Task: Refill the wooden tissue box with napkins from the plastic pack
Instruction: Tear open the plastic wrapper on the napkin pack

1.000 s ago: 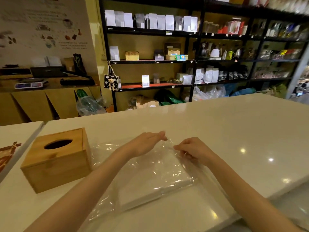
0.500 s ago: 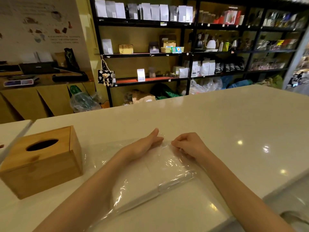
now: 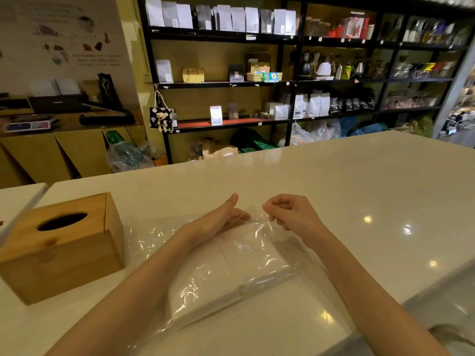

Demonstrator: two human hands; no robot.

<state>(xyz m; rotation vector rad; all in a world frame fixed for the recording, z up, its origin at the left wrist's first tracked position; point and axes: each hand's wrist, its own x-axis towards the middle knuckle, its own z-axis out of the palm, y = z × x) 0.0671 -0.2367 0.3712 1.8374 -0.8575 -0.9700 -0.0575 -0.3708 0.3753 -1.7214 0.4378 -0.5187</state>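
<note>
While the plastic pack (image 3: 231, 263) lies flat on the white surface (image 3: 359, 191) with the napkins (image 3: 205, 276) inside, the task looks barely begun: opening, pulling out and loading all remain. Left hand (image 3: 223, 219) rests flat, fingers straight, on the pack's 12 o'clock edge; right hand (image 3: 290, 214) pinches the film there. Wooden tissue box (image 3: 61, 245) stands at 9 o'clock, just beside the pack. Stocked black shelves (image 3: 282, 80) line the room at 12 o'clock.

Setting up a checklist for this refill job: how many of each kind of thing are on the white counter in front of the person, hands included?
Wooden tissue box: 1
Plastic pack of napkins: 1
Hands: 2, left hand and right hand
Total: 4
</note>
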